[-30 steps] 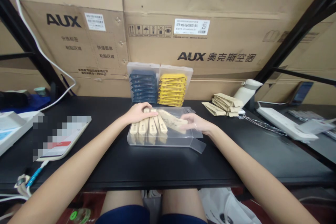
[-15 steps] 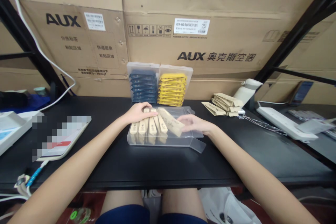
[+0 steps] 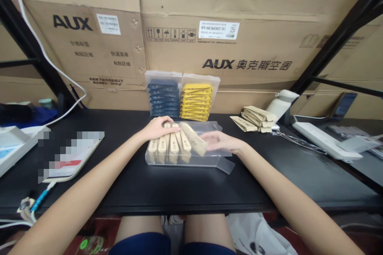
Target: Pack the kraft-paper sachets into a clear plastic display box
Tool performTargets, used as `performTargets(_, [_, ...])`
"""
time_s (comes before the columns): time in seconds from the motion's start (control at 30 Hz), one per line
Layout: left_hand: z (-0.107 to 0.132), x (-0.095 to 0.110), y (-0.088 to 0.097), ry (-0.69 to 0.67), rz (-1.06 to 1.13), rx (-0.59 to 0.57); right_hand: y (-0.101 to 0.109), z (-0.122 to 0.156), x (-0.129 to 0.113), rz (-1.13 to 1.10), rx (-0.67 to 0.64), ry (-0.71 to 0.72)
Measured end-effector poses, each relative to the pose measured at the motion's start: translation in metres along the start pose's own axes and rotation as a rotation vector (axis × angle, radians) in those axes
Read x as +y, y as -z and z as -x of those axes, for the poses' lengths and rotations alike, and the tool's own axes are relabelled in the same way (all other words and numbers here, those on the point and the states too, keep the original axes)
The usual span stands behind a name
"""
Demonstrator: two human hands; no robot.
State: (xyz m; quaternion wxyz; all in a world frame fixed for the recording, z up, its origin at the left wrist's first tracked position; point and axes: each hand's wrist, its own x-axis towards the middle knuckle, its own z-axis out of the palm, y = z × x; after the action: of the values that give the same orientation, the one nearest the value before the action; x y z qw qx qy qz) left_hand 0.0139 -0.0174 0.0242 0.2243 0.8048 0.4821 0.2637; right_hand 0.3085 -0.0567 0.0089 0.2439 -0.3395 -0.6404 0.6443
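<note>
A clear plastic box (image 3: 197, 162) lies on the black desk with its end flaps open at the right. Several slim beige paper packets (image 3: 174, 143) with dark print stand side by side in its left part. My left hand (image 3: 160, 128) is over their far ends, thumb and fingers closed around them; some fingertips are hidden. One more beige packet (image 3: 193, 138) leans at a slant to the right of the row. At its right end is my right hand (image 3: 220, 141), slightly blurred, fingers stretched toward the packet and not wrapped around it.
Behind stand clear boxes of blue packets (image 3: 163, 99) and yellow packets (image 3: 196, 101). More beige packets (image 3: 257, 118) are piled at the right by a white bottle (image 3: 283, 101). A phone (image 3: 74, 159) on a cable lies left; a white power strip (image 3: 326, 141) lies right.
The slanted packet has turned a little and sits slightly further left, in line with the box. My right fingers have loosened from its end. The left hand has stayed put.
</note>
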Motion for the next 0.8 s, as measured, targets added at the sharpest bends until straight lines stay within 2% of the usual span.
performTargets(0.2, [0.000, 0.000, 0.000, -0.013, -0.003, 0.001, -0.002, -0.004, 0.004, -0.031, -0.158, -0.008])
performTargets(0.47, [0.001, 0.004, -0.001, -0.002, -0.009, 0.007, -0.018, -0.011, 0.003, -0.130, -0.186, -0.009])
performTargets(0.7, [0.001, 0.005, -0.002, -0.009, 0.010, 0.011, -0.020, -0.008, 0.004, -0.124, -0.201, 0.008])
performTargets(0.8, [0.001, 0.004, -0.002, -0.013, 0.019, 0.017, -0.024, -0.008, 0.003, -0.111, -0.165, 0.006])
